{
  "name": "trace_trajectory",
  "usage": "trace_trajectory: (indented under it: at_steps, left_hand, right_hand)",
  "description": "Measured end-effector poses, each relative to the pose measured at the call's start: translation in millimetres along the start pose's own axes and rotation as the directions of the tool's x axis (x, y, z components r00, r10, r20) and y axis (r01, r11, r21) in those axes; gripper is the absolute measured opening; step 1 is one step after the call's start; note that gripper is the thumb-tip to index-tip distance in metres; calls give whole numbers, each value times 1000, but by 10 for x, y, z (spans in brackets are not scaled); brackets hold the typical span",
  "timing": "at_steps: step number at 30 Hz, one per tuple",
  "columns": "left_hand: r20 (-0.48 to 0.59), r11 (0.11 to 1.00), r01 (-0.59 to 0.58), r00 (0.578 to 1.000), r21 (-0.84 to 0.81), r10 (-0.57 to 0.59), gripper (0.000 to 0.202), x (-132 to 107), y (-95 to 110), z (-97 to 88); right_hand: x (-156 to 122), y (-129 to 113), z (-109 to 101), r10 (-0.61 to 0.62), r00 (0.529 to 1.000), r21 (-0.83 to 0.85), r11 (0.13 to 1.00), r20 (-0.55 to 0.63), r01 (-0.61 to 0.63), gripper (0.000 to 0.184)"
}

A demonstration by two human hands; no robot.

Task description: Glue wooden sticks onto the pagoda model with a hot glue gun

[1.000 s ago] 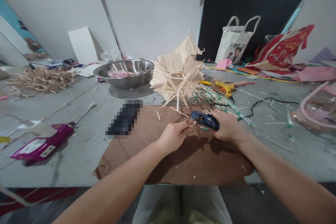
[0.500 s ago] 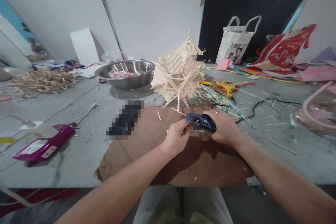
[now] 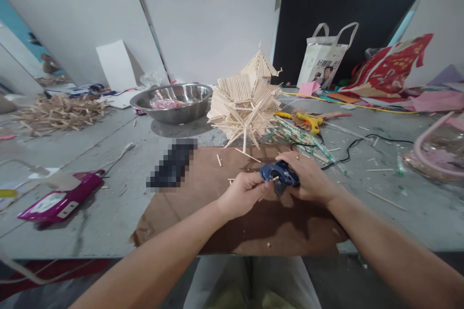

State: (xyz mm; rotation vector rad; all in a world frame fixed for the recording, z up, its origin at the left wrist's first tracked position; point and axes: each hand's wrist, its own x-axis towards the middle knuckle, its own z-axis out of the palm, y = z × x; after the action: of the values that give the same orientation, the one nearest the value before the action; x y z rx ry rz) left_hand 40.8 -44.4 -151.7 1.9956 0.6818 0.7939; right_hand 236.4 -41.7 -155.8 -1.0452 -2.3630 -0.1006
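My right hand [image 3: 307, 177] is closed around a dark blue hand cutter [image 3: 281, 173], held above the brown paper. A grey, blade-like part hangs from the cutter's underside. From the left, my left hand [image 3: 242, 194] comes up to the cutter with its fingers pinched on a thin wooden stick [image 3: 276, 178]. The stick's pale tip shows at the cutter's jaw; the rest is hidden by my fingers. Just beyond both hands stands a model pagoda [image 3: 246, 106] built of wooden sticks. Short stick pieces [image 3: 219, 160] lie on the brown paper [image 3: 181, 222].
A steel basin [image 3: 172, 111] with wrapped items stands left of the model. Stick frames [image 3: 65, 112] are heaped at far left, above a purple power strip [image 3: 63, 203]. Right of the model lie green-and-white packets [image 3: 300, 140], a yellow glue gun [image 3: 311, 121] and its black cord.
The blue cutter has tilted and dropped slightly in my right hand. My left hand has moved a little lower, and the stick's tip now shows at the jaw.
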Motion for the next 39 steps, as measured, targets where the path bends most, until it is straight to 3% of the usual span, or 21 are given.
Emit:
trace_trajectory:
  at_steps: [3,5,10,13,15,18,21,23,26,28,32,39]
  left_hand:
    - [-89,967,-84,990,241,108,27,23,-44,-20]
    - [-116,872,-176,960,457,254,22,37,-81,-42]
    - [27,520,-362,838,774,544,20,44,-123,-120]
    - [71,405,-384,793,830,605,22,40,-111,-150]
    - [77,436,-393,807,810,585,20,35,-104,-148]
    - [45,662,-363,894,656,445,18,22,-83,-115]
    - [62,931,-203,979,303,193,19,6,-34,-83]
    - [157,999,-36,987,26,31,24,-3,-5,-77]
    - [344,944,189,935,-271,-88,29,-5,-4,-87]
    - [381,897,260,917,-357,-115,30,4,-25,-90]
    - [255,866,275,950,-419,-179,27,35,-53,-66]
    - [122,919,197,979,-342,-165,30,50,-39,-65]
  right_hand:
    - [12,0,2,36,999,-14,999,1,-36,46]
    - [16,-5,3,50,999,-23,999,-3,-50,46]
    - [3,-25,6,-24,1000,-6,1000,-9,24,49]
    - [-1,-21,11,-65,998,5,998,-11,65,52]
    - [-2,-7,13,-76,997,11,997,-18,76,53]
    - [-6,22,14,-65,998,12,998,-26,66,54]
    - [-11,44,13,-75,997,4,997,-27,75,55]
    - [-11,49,12,-126,991,-2,992,-35,126,57]
    - [-5,48,15,-195,980,-8,981,-48,195,59]
    - [-3,53,20,-183,982,-5,983,-48,183,59]
    - [-11,80,27,-107,993,-6,994,-42,107,54]
    - [-10,57,14,-82,996,-66,995,-47,78,45]
